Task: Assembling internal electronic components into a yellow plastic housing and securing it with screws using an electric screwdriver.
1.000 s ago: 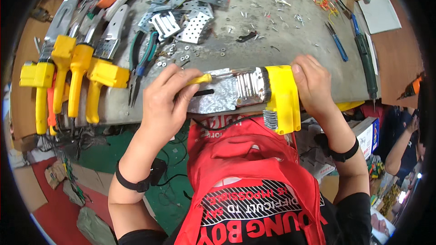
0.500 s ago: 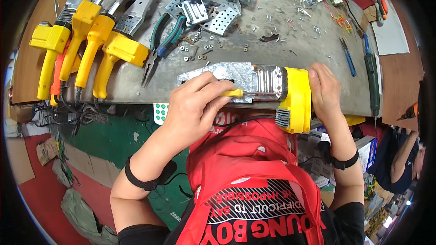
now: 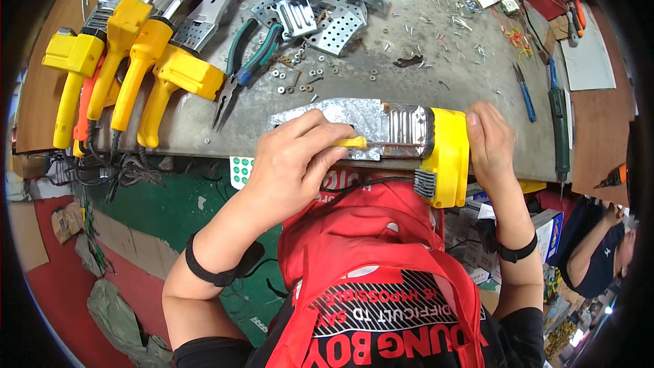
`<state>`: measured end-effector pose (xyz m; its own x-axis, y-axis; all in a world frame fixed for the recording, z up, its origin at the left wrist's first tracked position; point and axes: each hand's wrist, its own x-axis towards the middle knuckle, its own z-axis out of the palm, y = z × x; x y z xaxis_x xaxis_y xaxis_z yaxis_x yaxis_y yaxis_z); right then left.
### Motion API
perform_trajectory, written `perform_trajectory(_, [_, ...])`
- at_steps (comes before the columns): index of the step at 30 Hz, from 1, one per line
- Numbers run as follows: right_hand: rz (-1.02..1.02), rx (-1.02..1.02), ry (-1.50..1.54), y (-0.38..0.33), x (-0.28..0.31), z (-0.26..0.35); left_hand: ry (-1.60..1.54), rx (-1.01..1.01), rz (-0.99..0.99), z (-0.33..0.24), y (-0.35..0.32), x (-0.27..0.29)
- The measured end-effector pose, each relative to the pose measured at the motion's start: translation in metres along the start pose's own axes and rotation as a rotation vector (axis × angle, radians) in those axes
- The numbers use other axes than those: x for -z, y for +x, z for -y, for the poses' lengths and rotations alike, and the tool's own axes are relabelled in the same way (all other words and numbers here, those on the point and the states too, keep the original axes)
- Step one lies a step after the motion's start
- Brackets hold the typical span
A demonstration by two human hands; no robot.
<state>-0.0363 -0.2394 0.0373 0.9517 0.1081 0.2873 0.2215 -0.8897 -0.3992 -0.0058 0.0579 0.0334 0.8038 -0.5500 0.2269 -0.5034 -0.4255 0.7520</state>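
Observation:
My left hand (image 3: 294, 157) pinches the yellow handle of a small screwdriver (image 3: 353, 142), fingers curled round it. Its thin shaft runs right along the lower side of a ribbed metal neck, to the yellow housing of a hand tool (image 3: 449, 157). This tool lies along the near edge of the bench, and its flat grey metal plate (image 3: 364, 114) reaches left beneath my left hand. The screwdriver's tip is too small to make out. My right hand (image 3: 489, 142) is closed round the far right side of the housing; its fingertips press on the yellow shell.
Several yellow-handled tools (image 3: 139, 71) lie at the left of the metal bench (image 3: 402, 71). Pliers (image 3: 248, 61), perforated metal brackets (image 3: 337, 31) and loose nuts and screws lie farther back. At right are tweezers (image 3: 524, 92) and a dark green soldering-iron-like tool (image 3: 560, 123). Another person (image 3: 596, 252) is far right.
The whole view has shifted slightly, and the tool sits a little lower and farther right in it. Both hands keep the same hold.

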Motion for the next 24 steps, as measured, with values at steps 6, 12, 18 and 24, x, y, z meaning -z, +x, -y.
perform_trajectory(6, [0.001,0.001,-0.009,0.0,0.0,-0.001,-0.029,0.024,0.018,-0.002,0.002,0.001])
perform_trajectory(12, [-0.007,0.009,0.007,0.001,-0.001,0.001,-0.048,0.022,0.035,-0.001,0.002,0.002])
perform_trajectory(18, [-0.003,0.001,-0.032,0.001,0.001,0.003,-0.025,0.003,0.09,-0.002,0.01,-0.004])
perform_trajectory(24, [0.034,-0.019,-0.051,0.0,0.008,-0.001,-0.023,-0.021,0.11,-0.006,0.016,-0.006])
